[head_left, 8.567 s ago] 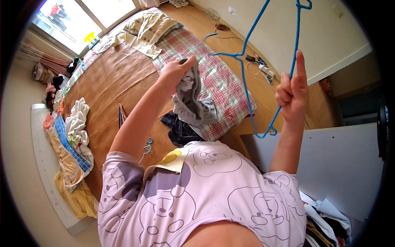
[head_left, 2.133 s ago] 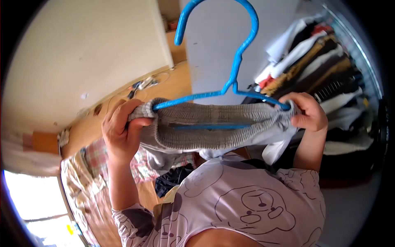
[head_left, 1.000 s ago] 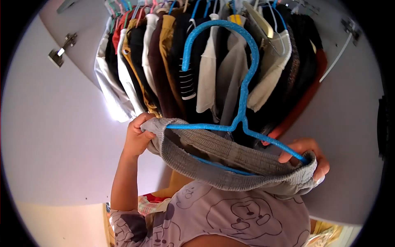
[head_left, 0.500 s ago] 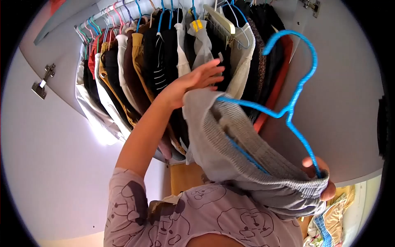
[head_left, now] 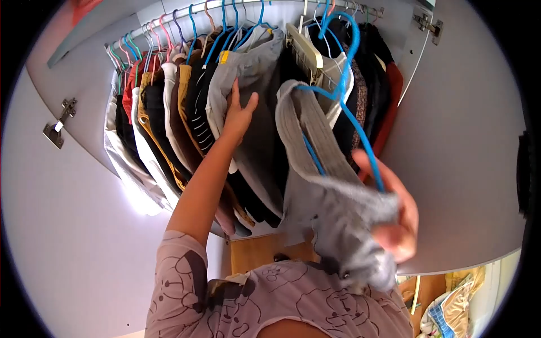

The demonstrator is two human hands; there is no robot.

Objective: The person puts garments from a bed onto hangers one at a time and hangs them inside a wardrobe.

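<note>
Grey pants (head_left: 315, 141) with a ribbed elastic waistband hang tilted on a blue hanger (head_left: 345, 67). My right hand (head_left: 401, 217) grips the pants and the hanger at the right end of the waistband; the lower cloth is blurred. My left hand (head_left: 241, 119) lies against a hanging grey garment (head_left: 248, 67) with a yellow tag, thumb and fingers apart. The blue hanger's hook is in front of the clothes, near a cream clip hanger (head_left: 306, 48).
A metal rail (head_left: 147, 26) holds several tightly packed clothes on coloured hangers. The wardrobe's left door (head_left: 73, 214) and right door (head_left: 462, 141) stand open. Folded cloths (head_left: 453, 307) lie at the lower right.
My right hand has brought the grey pants left and closer to the rail. My left hand has left the waistband's end and now touches the hanging grey garment, which is pushed left.
</note>
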